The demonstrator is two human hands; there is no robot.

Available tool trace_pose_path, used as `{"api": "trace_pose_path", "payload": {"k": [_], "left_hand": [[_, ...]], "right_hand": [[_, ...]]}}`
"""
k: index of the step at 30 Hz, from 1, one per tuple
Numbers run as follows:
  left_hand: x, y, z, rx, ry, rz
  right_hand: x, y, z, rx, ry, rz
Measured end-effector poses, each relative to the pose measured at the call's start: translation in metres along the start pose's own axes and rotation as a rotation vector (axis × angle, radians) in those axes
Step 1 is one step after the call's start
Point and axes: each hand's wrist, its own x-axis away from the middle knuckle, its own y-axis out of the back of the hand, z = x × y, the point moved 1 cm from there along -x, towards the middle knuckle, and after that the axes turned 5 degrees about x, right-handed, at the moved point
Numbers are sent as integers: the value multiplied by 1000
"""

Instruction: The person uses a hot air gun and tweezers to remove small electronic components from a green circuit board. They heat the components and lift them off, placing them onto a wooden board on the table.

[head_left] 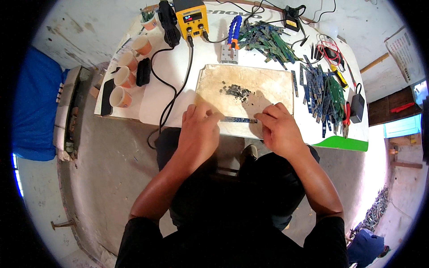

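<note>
A narrow dark circuit board strip stretches level between my two hands, over the near edge of a worn beige mat. My left hand is closed in a pinch on the strip's left end. At its right end, the fingertips of my right hand pinch it too. Just beyond the strip, a small heap of tiny black chips lies on the mat, with a few loose crumbs around it.
A yellow soldering station stands at the back, its black cable trailing over the table's front edge. Paper cups line the left. Board strips lie heaped at back and right, near red-handled pliers.
</note>
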Motion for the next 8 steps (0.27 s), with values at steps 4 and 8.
{"api": "trace_pose_path", "payload": {"k": [4, 8], "left_hand": [[-1, 5, 3, 72, 60, -100], [-11, 26, 34, 322, 225, -157]], "right_hand": [[-5, 12, 2, -122, -15, -175], [-6, 11, -8, -316, -133, -346]]}}
